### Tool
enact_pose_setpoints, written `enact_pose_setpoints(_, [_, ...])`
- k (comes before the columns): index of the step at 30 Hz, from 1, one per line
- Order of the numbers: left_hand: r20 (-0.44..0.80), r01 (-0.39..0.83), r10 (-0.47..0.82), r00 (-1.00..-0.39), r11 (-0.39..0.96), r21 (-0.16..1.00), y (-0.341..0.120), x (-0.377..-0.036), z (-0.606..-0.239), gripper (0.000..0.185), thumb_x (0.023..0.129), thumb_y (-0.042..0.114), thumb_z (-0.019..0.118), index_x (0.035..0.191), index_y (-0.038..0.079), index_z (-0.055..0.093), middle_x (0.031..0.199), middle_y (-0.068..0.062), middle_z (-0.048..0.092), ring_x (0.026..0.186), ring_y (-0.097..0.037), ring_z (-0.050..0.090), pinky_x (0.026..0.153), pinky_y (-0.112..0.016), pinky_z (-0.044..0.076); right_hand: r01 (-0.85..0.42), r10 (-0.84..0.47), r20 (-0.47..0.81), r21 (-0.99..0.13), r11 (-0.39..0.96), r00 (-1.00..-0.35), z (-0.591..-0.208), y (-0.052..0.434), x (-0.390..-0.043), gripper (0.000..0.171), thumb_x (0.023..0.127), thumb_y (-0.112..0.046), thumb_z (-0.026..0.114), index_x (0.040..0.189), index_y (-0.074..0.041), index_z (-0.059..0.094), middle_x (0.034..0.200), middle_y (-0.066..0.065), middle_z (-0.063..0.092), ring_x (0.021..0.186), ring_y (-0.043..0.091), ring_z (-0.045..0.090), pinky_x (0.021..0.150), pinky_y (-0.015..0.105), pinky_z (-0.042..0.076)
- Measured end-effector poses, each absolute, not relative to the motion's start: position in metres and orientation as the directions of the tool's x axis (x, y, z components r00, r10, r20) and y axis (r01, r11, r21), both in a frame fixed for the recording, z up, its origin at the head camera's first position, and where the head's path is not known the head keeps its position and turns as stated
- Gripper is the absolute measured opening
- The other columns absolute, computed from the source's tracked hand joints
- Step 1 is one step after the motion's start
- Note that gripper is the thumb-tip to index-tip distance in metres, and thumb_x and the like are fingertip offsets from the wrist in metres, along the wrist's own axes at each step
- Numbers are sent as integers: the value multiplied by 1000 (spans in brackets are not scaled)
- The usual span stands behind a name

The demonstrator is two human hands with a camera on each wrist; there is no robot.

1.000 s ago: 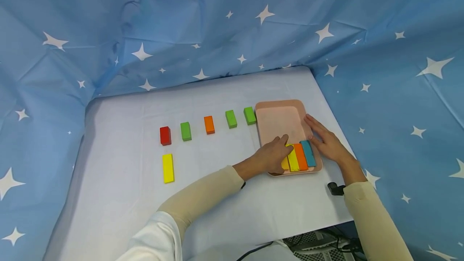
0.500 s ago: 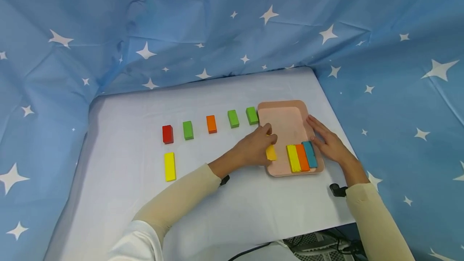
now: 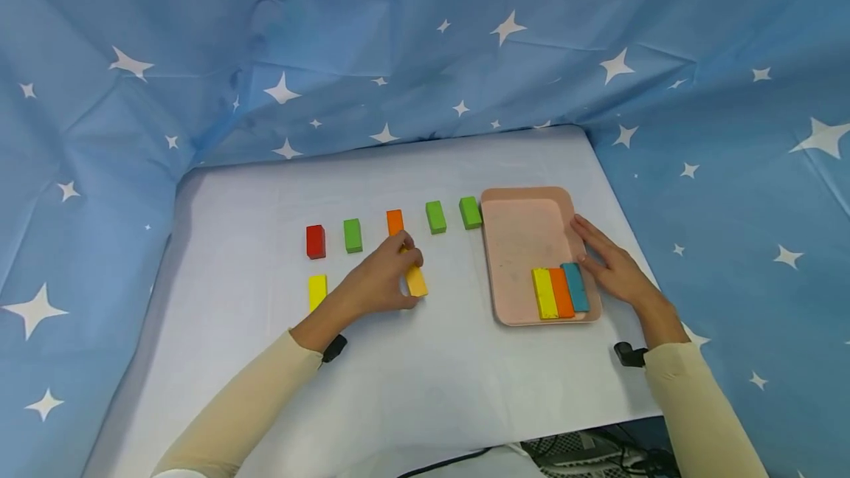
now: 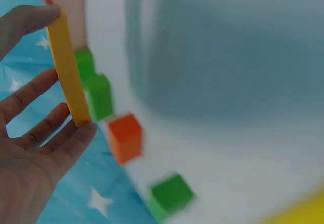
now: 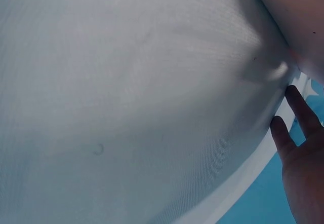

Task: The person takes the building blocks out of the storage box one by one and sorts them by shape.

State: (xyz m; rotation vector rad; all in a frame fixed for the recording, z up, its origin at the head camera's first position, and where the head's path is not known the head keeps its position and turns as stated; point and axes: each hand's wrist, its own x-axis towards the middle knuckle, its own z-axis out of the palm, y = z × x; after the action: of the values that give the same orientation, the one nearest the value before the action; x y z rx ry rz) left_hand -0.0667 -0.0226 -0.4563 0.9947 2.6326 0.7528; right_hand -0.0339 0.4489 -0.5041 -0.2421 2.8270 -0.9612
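Note:
My left hand point(image 3: 372, 279) pinches a yellow-orange block point(image 3: 417, 282) over the middle of the table. In the left wrist view this long block point(image 4: 68, 69) spans from the thumb to the fingertips. My right hand point(image 3: 617, 264) touches the right rim of the pink tray point(image 3: 527, 238) with its fingers extended. Inside the tray, a yellow block point(image 3: 544, 294), an orange block point(image 3: 561, 293) and a blue block point(image 3: 575, 288) lie side by side at the near right corner. Left of my left hand, another yellow block point(image 3: 318, 291) is partly hidden by that hand.
Across the white table point(image 3: 451, 382) runs a row: a red block point(image 3: 315, 242), a green block point(image 3: 353, 236), an orange block point(image 3: 395, 220), a second green block point(image 3: 435, 217) and a third green block point(image 3: 470, 212) beside the tray. Blue star-patterned cloth point(image 3: 425, 43) surrounds the table.
My left hand has lifted the yellow-orange block from the tray's near side and carried it left, out over the table. My right hand stays at the tray's right rim.

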Motion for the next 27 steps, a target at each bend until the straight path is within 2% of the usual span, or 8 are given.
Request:
enact_pose_setpoints(11, [-50,499,622,-781,671,548,-87,-53,-485,44,74,26,91,111,17,70,126,0,53,110,-16,54,96,-33,56,-106,-205,-90,-620,777,-975,-508,452,-32,67,107,-24,56,167,-22,24,176,3,15,158,47,19,115,79,19])
enact_pose_setpoints(16, [-26,524,645,-764,644,558,-100,-51,-493,42,74,25,90,110,18,70,128,-1,53,112,-17,56,97,-35,56,-104,-206,-92,-627,772,-974,-508,452,-34,67,107,-24,56,167,-24,24,176,3,15,158,46,17,115,79,18])
enact_pose_setpoints(22, [-47,554,672,-739,646,524,-112,-50,-497,38,75,24,89,108,19,70,130,-2,53,118,-18,56,101,-36,55,-100,-207,-97,-633,767,-974,-508,451,-36,68,107,-23,56,167,-25,23,176,4,14,159,46,16,115,80,17])
enact_pose_setpoints(27, [-58,555,680,-731,642,529,-121,-47,-499,37,75,22,90,105,18,70,130,-3,53,116,-18,57,100,-35,55,-94,-204,-102,-637,765,-974,-508,451,-36,68,108,-23,55,167,-25,23,176,3,14,159,46,16,115,79,16])
